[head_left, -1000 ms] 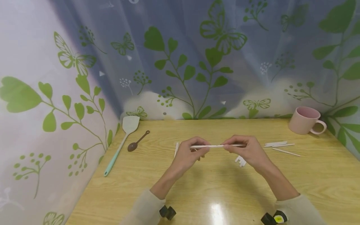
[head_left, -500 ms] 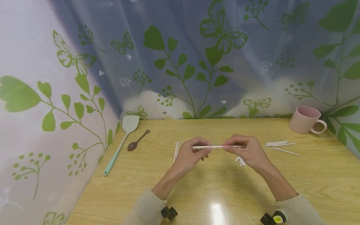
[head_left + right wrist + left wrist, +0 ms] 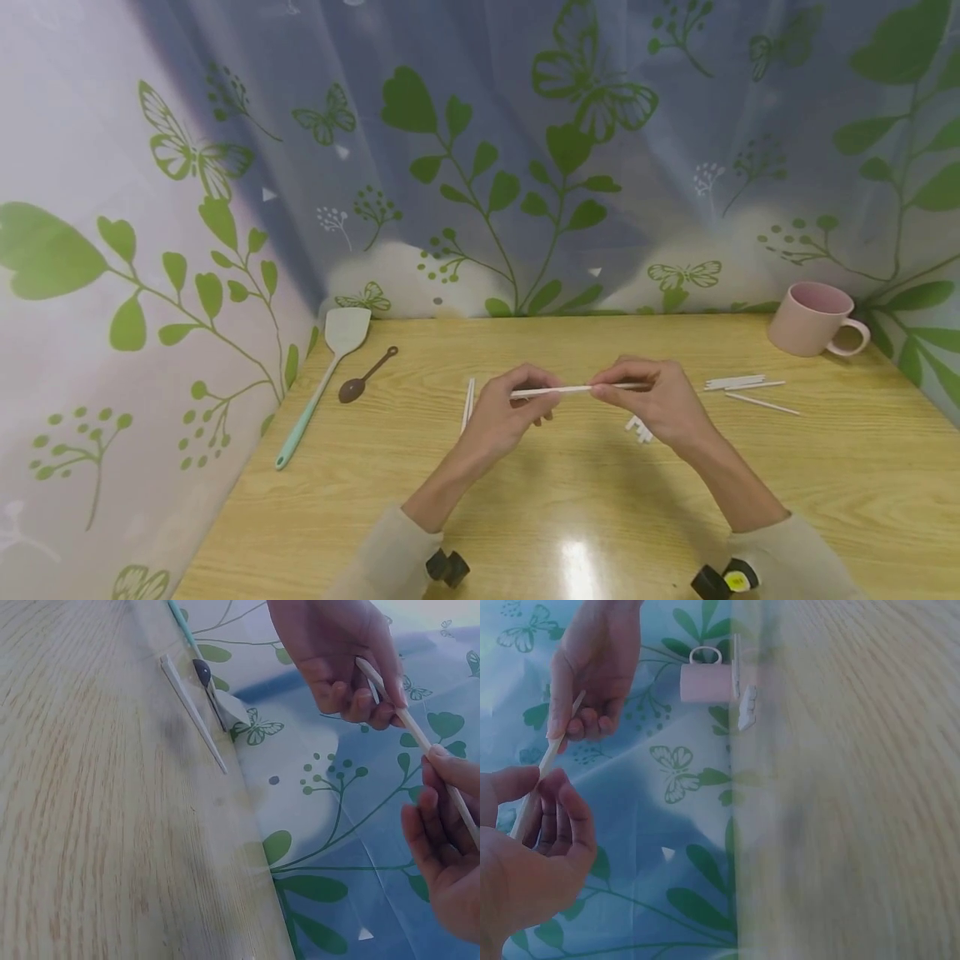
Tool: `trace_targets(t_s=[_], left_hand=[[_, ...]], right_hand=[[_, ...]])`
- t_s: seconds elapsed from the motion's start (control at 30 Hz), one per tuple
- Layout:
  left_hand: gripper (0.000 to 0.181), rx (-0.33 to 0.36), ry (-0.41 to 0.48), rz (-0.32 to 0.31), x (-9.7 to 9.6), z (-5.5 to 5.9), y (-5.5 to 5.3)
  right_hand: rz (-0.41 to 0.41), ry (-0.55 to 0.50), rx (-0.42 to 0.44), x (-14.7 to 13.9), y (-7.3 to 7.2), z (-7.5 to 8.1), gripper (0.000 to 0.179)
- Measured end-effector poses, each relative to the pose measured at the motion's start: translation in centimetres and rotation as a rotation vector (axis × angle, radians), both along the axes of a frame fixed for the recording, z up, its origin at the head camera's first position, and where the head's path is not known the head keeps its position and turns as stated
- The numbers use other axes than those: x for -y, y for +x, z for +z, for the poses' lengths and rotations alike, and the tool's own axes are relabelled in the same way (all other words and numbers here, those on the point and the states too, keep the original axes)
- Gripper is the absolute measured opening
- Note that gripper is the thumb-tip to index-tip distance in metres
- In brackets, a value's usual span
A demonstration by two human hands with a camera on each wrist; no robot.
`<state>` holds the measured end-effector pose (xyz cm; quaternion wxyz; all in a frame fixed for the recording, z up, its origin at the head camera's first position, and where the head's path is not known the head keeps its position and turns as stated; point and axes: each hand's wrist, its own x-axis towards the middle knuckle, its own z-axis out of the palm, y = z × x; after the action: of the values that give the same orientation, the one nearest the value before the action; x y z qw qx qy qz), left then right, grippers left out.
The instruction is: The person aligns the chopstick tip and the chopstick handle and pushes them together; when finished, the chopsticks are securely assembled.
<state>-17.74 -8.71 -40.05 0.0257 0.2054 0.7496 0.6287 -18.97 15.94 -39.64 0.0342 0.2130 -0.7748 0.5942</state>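
In the head view, a slender white stick (image 3: 575,389) stretches level between both hands above the table; whether it is one piece or two joined ends cannot be told. My left hand (image 3: 510,408) pinches its left part between thumb and fingers. The right hand (image 3: 662,402) pinches the other part the same way, with a short bare stretch between the fingertips. Seen from the right wrist, the stick (image 3: 415,733) runs through both grips, and a second thin piece shows by the left fingers. White toothed pieces (image 3: 640,429) lie on the table below the right hand, partly hidden.
Several white sticks (image 3: 761,405) lie to the right, and a pair of white sticks (image 3: 468,404) beside the left hand. A pink mug (image 3: 806,321) stands at the back right. A spatula (image 3: 347,332) and a brown spoon (image 3: 352,390) lie left. A patterned curtain (image 3: 480,167) borders the table.
The fingertips of both hands have come slightly closer along the stick, so less of it shows between them. Both grips stay as they were.
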Motion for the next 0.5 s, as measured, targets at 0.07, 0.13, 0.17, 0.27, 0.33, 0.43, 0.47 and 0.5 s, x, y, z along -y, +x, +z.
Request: trace_targets(t_s=[0.07, 0.13, 0.17, 0.27, 0.33, 0.43, 0.47, 0.5], left_hand=[[0.016, 0.019, -0.001, 0.007, 0.3, -0.2, 0.1], [0.018, 0.046, 0.014, 0.016, 0.7, -0.4, 0.2], [0.018, 0.062, 0.026, 0.022, 1.0, -0.5, 0.2], [0.018, 0.093, 0.043, 0.046, 1.7, -0.9, 0.2], [0.019, 0.101, 0.044, 0.055, 2.3, -0.9, 0.2], [0.021, 0.118, 0.046, 0.063, 3.1, -1.0, 0.3], [0.021, 0.126, 0.050, 0.064, 3.3, -1.0, 0.4], [0.022, 0.131, 0.050, 0.067, 3.6, -1.0, 0.4]], right_hand=[[-0.012, 0.009, 0.052, -0.1, -0.2, -0.1, 0.018], [-0.023, -0.002, 0.095, -0.2, -0.4, -0.3, 0.022], [-0.032, -0.012, 0.109, -0.3, -0.6, -0.4, 0.023], [-0.035, -0.075, 0.140, -0.4, -1.0, -0.8, 0.024], [-0.033, -0.104, 0.151, -0.5, -1.3, -0.9, 0.024], [-0.022, -0.131, 0.168, -0.4, -1.5, -0.9, 0.025], [-0.022, -0.136, 0.173, -0.3, -1.6, -0.9, 0.026], [-0.023, -0.143, 0.177, -0.2, -1.8, -0.8, 0.027]])
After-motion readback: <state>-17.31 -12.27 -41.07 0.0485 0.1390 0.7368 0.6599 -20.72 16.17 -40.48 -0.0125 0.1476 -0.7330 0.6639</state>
